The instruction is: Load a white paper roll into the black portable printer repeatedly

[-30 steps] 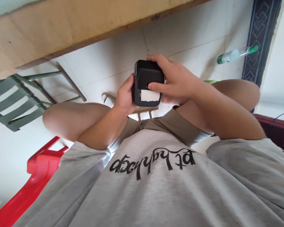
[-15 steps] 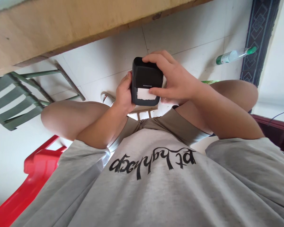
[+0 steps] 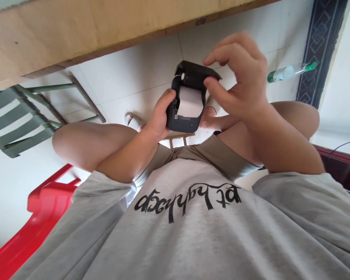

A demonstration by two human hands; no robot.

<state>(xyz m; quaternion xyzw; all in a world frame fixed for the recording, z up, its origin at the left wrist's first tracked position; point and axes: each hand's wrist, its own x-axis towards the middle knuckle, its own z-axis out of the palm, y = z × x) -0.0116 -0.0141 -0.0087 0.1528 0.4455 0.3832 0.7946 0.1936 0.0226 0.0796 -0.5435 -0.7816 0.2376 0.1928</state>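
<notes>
A small black label printer (image 3: 183,123) is held out over my knees, tilted, with its lid (image 3: 196,74) swung up. Inside the opened body lies a roll of white label paper (image 3: 190,102). My left hand (image 3: 161,112) is closed around the printer's left side, thumb on the edge by the hinge. At the lid's right corner is my right hand (image 3: 236,74), its thumb against the lid and its index fingertip at the upper edge. The other fingers of that hand curl in the air.
A wooden table edge (image 3: 105,42) runs across the top. On the floor at right lies a plastic bottle with a green cap (image 3: 290,72). A green slatted folding chair (image 3: 20,120) is at left, above a red plastic chair (image 3: 49,198).
The printer's lid has gone from closed to raised, exposing the paper roll. My right hand has moved up and right with the lid; my left hand keeps its hold.
</notes>
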